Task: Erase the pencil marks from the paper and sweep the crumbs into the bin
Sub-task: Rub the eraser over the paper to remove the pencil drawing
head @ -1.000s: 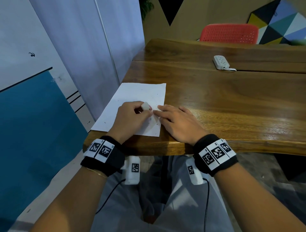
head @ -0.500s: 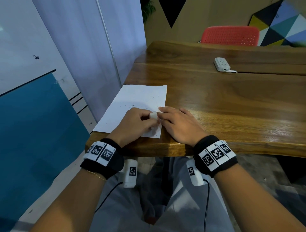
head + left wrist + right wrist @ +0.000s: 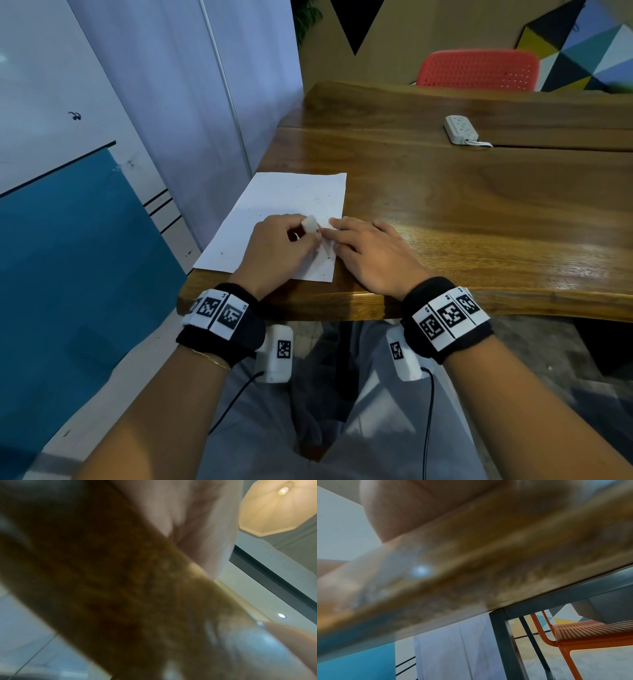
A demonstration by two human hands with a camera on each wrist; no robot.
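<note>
On the wooden table (image 3: 479,212), your left hand (image 3: 277,246), pinching the eraser (image 3: 310,224), has slid back up the paper (image 3: 291,195) beside your flat, open right hand (image 3: 370,253), so rubbing continues and crumbs remain unswept.

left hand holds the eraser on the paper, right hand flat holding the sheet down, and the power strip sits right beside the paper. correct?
Not quite. The head view shows the power strip lying far across the table, well apart from the paper. The rest holds: the left hand holds the eraser, and the right hand lies flat on the sheet's edge.
</note>
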